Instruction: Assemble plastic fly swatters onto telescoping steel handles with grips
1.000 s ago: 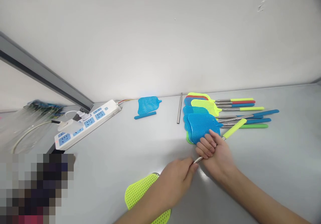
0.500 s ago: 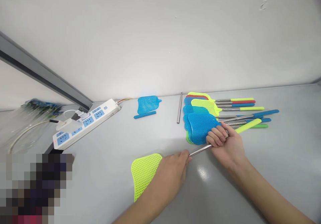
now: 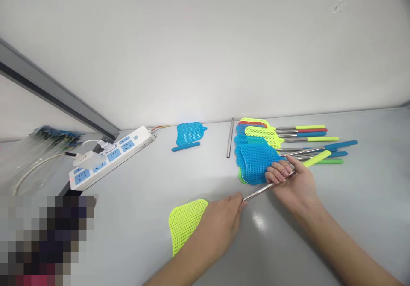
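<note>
I see the yellow-green swatter [image 3: 187, 222] at the near middle of the counter [image 3: 134, 234], slanting from its head at near left up to its grip at far right. The head is a broad, bright panel pierced with rows of small holes, its corners rounded and its left edge curving gently inward. The shaft [image 3: 259, 191] is slim, shiny metal, and the grip [image 3: 317, 159] is a smooth sleeve in matching yellow-green.

The left hand [image 3: 224, 217] is closed around the shaft's end beside the head, hiding where they join, so I cannot tell how they meet. The right hand [image 3: 293, 188], palm turned up, has its fingers curled around the shaft just short of the grip. From here I cannot tell whether the head touches the counter.

Just beyond the right hand I see a pile of swatters [image 3: 258, 162], a blue one uppermost at its near side.
</note>
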A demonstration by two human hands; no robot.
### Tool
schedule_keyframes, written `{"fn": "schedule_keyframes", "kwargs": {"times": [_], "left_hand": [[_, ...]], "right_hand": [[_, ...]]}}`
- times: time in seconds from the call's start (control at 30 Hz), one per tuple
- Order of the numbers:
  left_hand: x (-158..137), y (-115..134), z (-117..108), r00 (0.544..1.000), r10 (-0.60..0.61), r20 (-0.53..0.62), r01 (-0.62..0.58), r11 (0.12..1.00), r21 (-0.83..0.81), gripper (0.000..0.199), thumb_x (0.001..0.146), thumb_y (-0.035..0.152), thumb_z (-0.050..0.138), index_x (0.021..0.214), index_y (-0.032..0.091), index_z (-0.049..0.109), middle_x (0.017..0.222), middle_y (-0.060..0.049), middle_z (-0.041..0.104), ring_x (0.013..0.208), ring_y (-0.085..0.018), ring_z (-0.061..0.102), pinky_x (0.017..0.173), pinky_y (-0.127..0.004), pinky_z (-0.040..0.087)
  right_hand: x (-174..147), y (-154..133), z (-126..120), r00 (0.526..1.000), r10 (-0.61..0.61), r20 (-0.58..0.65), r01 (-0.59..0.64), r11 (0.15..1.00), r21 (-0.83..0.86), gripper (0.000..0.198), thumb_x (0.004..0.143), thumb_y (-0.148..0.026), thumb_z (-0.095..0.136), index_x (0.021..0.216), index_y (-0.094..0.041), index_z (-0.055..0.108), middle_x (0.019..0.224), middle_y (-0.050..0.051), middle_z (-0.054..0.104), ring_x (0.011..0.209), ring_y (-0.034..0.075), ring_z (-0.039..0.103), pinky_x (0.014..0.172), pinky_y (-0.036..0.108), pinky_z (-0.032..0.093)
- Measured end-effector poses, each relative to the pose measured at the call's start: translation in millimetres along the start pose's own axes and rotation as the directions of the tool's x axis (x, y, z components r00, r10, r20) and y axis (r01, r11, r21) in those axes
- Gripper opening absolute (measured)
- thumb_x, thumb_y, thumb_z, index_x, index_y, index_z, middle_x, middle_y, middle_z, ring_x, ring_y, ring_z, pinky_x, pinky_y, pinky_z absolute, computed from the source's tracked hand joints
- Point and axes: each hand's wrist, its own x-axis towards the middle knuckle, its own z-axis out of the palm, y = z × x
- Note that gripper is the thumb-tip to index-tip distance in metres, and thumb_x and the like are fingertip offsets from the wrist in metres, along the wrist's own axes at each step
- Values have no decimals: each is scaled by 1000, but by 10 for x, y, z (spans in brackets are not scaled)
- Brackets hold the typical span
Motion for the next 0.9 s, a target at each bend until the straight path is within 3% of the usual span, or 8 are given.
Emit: {"fn": "schedule_keyframes", "kwargs": {"times": [0.3, 0.9], "left_hand": [[-30, 21, -20, 1000, 5, -6, -5, 1000, -21, 28, 89, 30, 16, 76, 21, 40, 65, 1, 58, 57, -14, 54, 48, -23, 28], [-19, 9, 0, 1000, 8, -14, -7, 996, 84, 28, 88, 27, 19, 72, 20, 41, 57, 2, 56, 48, -14, 50, 43, -25, 20]], "right_hand": [[36, -80, 0, 990, -139, -22, 139, 990, -2, 38, 71, -22, 48, 52, -18, 15, 44, -7, 20, 38, 7, 21, 36, 21, 24], [1, 84, -52, 978, -208, -26, 208, 978, -21, 40, 77, -21, 43, 52, -18, 12, 43, -8, 10, 35, 6, 12, 31, 20, 16]]}}
